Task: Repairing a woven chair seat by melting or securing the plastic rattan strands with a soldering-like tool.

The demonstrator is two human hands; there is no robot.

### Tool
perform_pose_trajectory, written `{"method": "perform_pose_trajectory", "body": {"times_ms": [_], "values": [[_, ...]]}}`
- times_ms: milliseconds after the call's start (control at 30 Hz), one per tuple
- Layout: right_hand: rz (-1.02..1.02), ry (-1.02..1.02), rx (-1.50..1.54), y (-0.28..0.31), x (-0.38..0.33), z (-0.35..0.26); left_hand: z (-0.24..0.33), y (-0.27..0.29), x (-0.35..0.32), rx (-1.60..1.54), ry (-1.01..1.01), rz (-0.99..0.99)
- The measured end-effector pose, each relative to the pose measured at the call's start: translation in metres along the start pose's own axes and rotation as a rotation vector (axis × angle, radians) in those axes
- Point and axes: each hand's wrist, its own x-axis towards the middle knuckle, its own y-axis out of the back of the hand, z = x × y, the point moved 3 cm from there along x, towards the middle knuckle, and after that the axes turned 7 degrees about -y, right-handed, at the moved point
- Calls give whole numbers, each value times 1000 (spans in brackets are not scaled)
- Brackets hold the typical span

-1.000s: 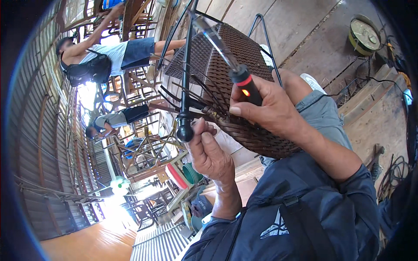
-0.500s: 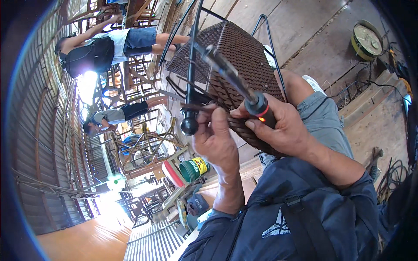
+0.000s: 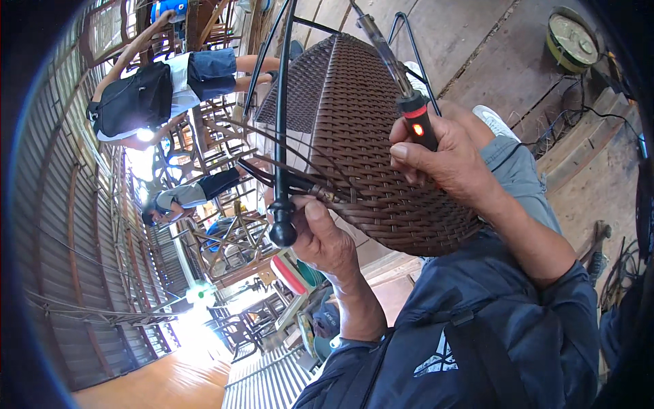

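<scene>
My right hand (image 3: 453, 160) grips a soldering iron (image 3: 402, 95) with a black handle and a lit red lamp; its metal shaft points up and away over the weave. My left hand (image 3: 327, 238) pinches loose brown wicker strands (image 3: 272, 153) at the edge of a dark brown woven chair seat (image 3: 368, 136) that rests on my lap. A black metal chair leg (image 3: 281, 136) with a round foot cap runs down just left of my left thumb.
Two other people (image 3: 157, 88) work among stacked chair frames (image 3: 231, 238) at the left. A round tin (image 3: 572, 37) and cables (image 3: 572, 123) lie on the plank floor at the upper right. Corrugated metal wall runs along the left.
My right hand has lifted the soldering iron from lying across the weave to a more upright pose. My left hand keeps its hold on the strands.
</scene>
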Motion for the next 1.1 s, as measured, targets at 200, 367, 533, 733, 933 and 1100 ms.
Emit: {"method": "perform_pose_trajectory", "body": {"times_ms": [200, 367, 533, 733, 933, 1100], "values": [[-30, -58, 93, 9, 6, 6, 0, -2, 6, 155, -35, -27], [-69, -102, 77, 6, 12, 1, 3, -8, 1, 78, 65, 37], [-124, -136, 33, -5, 19, -4, -3, -2, -2, -8, 120, 43], [-141, -183, 24, -10, 17, -5, -18, 1, -9, 206, 91, 94], [-250, -58, -16, -41, 22, -27, -9, -2, 2, 192, -115, 58], [-204, -29, -40, -46, 15, -32, -11, -5, -5, 150, -96, 122]]}}
